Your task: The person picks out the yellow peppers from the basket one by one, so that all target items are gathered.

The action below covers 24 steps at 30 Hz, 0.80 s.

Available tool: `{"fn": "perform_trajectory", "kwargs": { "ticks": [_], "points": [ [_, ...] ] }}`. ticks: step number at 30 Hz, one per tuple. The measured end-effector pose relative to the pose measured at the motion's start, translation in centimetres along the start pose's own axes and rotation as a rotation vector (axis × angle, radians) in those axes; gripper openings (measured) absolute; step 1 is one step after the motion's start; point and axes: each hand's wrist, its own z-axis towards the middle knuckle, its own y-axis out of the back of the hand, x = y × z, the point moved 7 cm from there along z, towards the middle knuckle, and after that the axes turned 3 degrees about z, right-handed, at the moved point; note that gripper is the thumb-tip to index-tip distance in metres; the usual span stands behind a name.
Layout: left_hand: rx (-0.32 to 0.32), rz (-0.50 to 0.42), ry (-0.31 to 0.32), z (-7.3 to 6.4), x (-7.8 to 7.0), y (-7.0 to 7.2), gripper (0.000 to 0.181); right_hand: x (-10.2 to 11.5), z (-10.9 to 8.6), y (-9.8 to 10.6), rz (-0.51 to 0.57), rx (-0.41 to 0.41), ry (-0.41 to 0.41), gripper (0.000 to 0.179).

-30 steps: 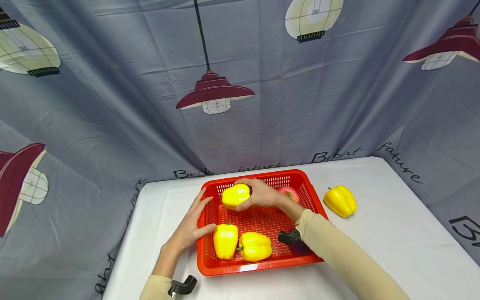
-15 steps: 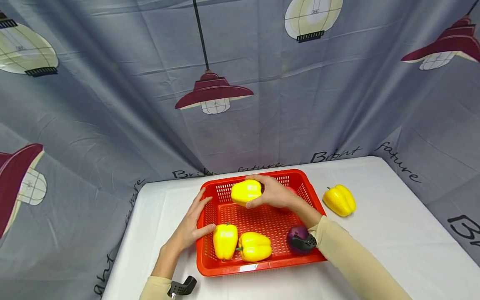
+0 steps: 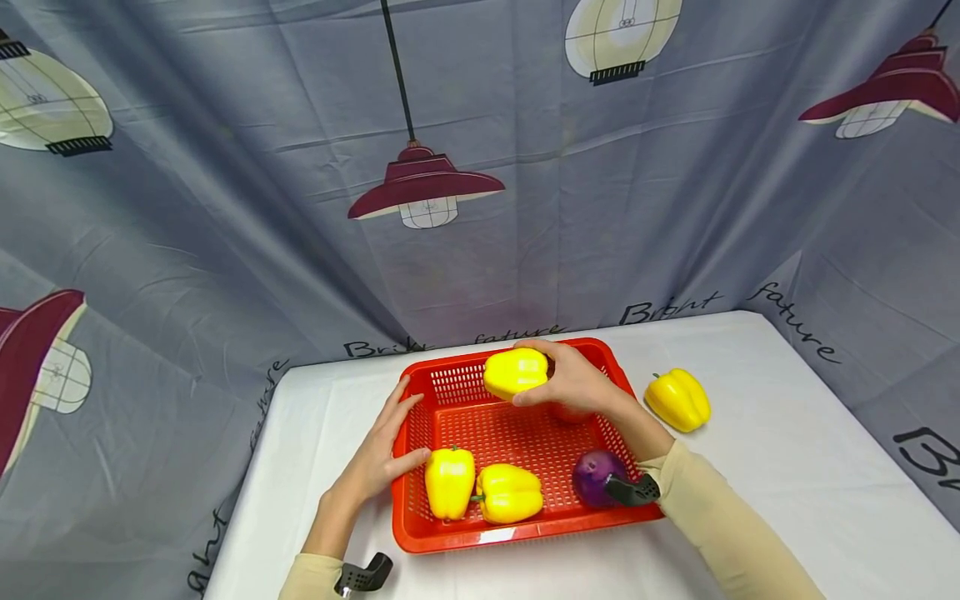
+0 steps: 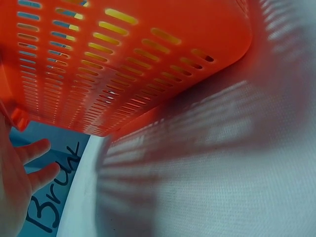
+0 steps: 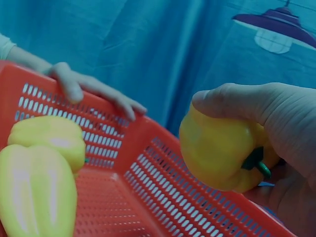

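— Rightward and up went the right hand (image 3: 573, 385), grip curled round a yellow pepper (image 3: 515, 373) above the red basket's (image 3: 517, 529) far rim.
— And the left hand (image 3: 382, 454)?
— Flat, fingers straight against the basket's left wall.

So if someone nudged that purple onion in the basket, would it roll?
Probably. The onion looks round and glossy, so it may roll and feel slippery. The basket wall beside it should stop it soon. It likely stays firm rather than squashing.
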Motion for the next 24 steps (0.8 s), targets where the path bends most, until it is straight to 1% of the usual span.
{"fn": "perform_trajectory", "kwargs": {
  "ticks": [3,5,10,13,19,24],
  "points": [
    [-0.003,-0.004,0.0,0.0,0.1,0.1,0.077,-0.2,-0.4,0.9,-0.014,-0.039,-0.03,0.088],
    [-0.007,-0.005,0.0,0.0,0.1,0.1,0.077,-0.3,-0.8,1.5,-0.013,-0.064,-0.036,0.088],
    [-0.003,-0.002,0.001,0.0,0.1,0.0,0.077,-0.6,-2.0,2.8,0.022,-0.134,-0.024,0.087],
    [0.001,-0.004,0.004,0.0,0.0,0.1,0.077,-0.7,-2.7,3.4,0.036,-0.175,-0.032,0.088],
    [-0.003,-0.003,-0.002,0.0,-0.1,0.1,0.077,-1.1,-4.3,4.6,-0.033,-0.253,-0.064,0.088],
    [-0.008,0.001,-0.017,0.1,0.1,0.0,0.076,-1.3,-5.8,5.6,-0.039,-0.283,-0.071,0.085]
  ]
}}
